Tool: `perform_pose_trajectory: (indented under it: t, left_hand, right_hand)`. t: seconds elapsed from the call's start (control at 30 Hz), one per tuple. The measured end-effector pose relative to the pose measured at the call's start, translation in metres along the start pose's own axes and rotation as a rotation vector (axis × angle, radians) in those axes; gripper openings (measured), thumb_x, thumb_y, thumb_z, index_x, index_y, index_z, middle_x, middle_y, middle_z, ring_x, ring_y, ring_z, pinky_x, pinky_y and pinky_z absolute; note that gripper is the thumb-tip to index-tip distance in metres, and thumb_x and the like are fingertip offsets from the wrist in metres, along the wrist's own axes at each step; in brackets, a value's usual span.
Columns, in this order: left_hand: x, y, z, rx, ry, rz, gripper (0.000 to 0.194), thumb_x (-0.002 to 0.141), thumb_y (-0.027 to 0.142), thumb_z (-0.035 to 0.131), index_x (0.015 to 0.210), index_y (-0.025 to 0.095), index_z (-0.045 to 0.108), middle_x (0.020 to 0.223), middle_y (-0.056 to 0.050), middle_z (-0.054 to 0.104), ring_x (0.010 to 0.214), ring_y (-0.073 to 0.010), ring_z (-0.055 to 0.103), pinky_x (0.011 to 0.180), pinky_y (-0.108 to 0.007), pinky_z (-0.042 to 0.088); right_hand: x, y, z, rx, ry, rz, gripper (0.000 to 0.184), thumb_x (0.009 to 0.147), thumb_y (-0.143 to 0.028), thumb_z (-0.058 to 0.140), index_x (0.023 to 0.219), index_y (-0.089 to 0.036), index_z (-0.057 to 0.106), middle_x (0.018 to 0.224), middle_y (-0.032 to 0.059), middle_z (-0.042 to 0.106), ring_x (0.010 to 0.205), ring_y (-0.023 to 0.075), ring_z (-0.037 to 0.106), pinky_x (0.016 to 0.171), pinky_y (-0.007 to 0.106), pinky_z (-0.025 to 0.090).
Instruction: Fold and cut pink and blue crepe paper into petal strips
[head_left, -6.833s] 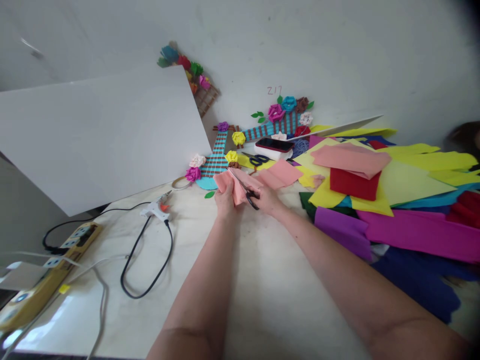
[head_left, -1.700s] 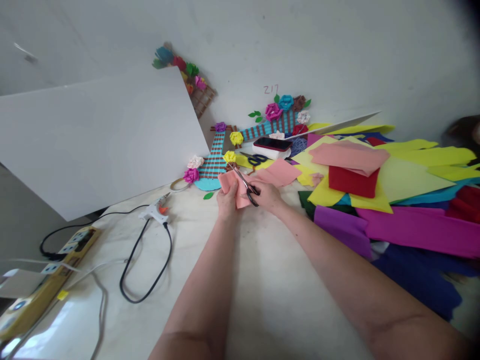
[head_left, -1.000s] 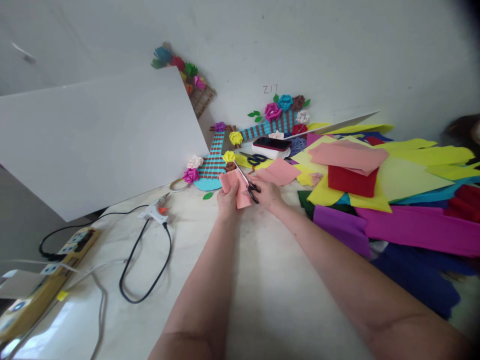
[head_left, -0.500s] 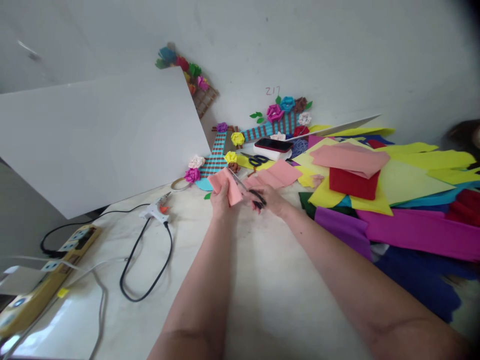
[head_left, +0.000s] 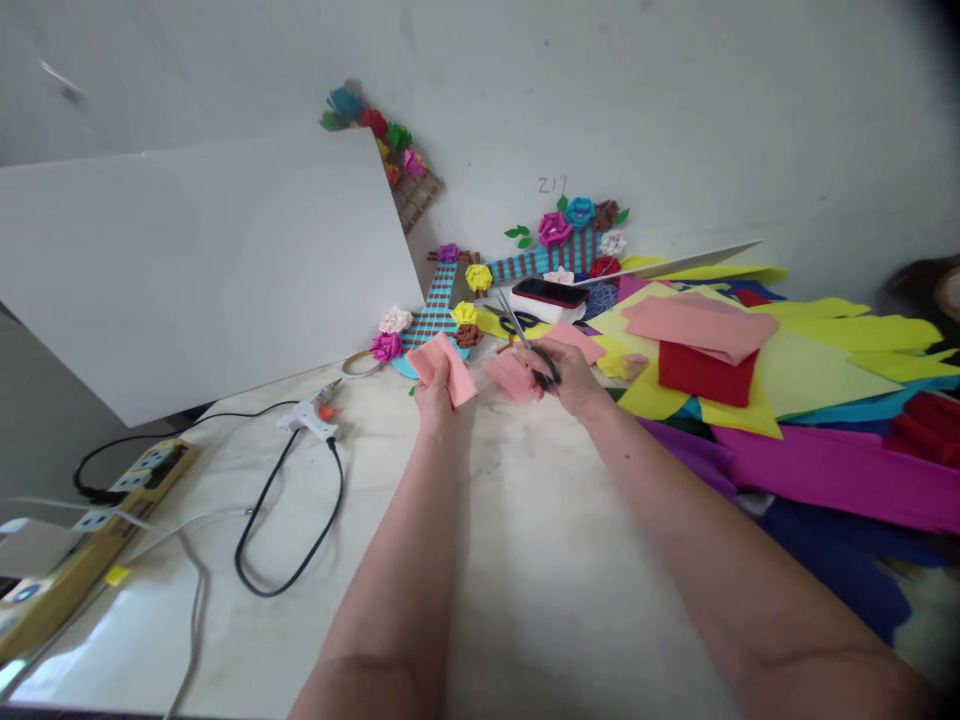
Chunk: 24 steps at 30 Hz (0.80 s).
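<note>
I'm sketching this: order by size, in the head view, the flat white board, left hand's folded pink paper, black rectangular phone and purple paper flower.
White board
Pink paper and phone: too alike to rank
Purple flower

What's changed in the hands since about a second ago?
Left hand, gripping the folded pink paper, moved left. Right hand drew the scissors right, off that paper. A gap now shows between it and the pink strip by the right hand. Nothing visibly released. Unchanged: glue gun, phone.
</note>
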<state>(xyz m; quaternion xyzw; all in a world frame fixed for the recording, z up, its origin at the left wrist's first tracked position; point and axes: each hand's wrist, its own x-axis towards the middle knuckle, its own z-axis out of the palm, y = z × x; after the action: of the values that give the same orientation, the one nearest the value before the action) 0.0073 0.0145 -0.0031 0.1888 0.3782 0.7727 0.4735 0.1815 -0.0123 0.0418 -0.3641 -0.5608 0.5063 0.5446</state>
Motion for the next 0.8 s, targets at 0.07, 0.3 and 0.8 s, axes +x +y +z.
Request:
perform_pose_trajectory:
  t: [0.07, 0.3, 0.8]
  left_hand:
    - [-0.002, 0.001, 0.001, -0.005, -0.008, -0.011, 0.026, 0.061, 0.028, 0.074, 0.079, 0.014, 0.061, 0.078, -0.007, 0.066, 0.071, -0.0164, 0.064, 0.064, -0.025, 0.051]
    - [-0.004, 0.004, 0.002, -0.079, -0.028, -0.038, 0.021, 0.064, 0.025, 0.072, 0.079, 0.013, 0.062, 0.076, -0.006, 0.066, 0.067, -0.0148, 0.064, 0.062, -0.023, 0.05]
    - [-0.011, 0.019, 0.005, -0.292, -0.088, -0.342, 0.009, 0.081, 0.023, 0.057, 0.085, 0.015, 0.061, 0.06, 0.001, 0.06, 0.05, -0.0068, 0.057, 0.051, -0.014, 0.046]
  right_hand:
    - [-0.002, -0.004, -0.002, 0.04, -0.091, 0.024, 0.043, 0.067, -0.053, 0.062, 0.087, -0.015, 0.061, 0.049, -0.0026, 0.054, 0.035, 0.0086, 0.045, 0.032, 0.02, 0.031]
    - [-0.011, -0.02, 0.0, 0.15, -0.304, 0.038, 0.063, 0.067, -0.067, 0.051, 0.101, -0.014, 0.061, 0.056, -0.0003, 0.056, 0.039, 0.0097, 0.048, 0.034, 0.021, 0.028]
    - [0.014, -0.005, -0.047, -1.422, 0.345, 0.156, 0.031, 0.075, -0.038, 0.05, 0.09, -0.018, 0.068, 0.088, 0.0123, 0.067, 0.087, 0.0273, 0.061, 0.071, 0.035, 0.043]
